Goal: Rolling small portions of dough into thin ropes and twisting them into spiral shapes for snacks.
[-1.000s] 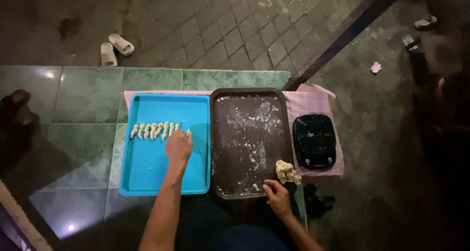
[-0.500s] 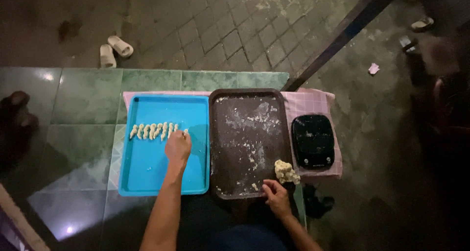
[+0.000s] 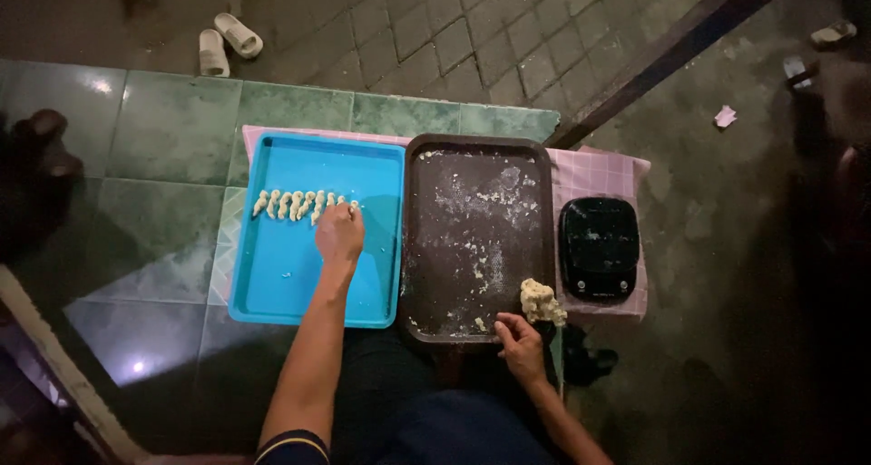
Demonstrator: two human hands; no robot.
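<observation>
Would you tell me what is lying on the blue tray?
On the blue tray, a row of small pale dough pieces lies near its far side. The left hand rests at the row's right end, hiding whatever sits beneath it. The rest is bare.

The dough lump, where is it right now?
The dough lump sits at the brown tray's near right corner, just above the right hand, beside the black scale.

My left hand (image 3: 339, 234) has crept a little up the blue tray (image 3: 272, 283), its fingertips now at the right end of the row of dough pieces (image 3: 295, 203); my right hand (image 3: 520, 340) has slid slightly rightward along the dark tray's (image 3: 472, 238) near edge, closing just under the dough lump (image 3: 541, 301).
</observation>
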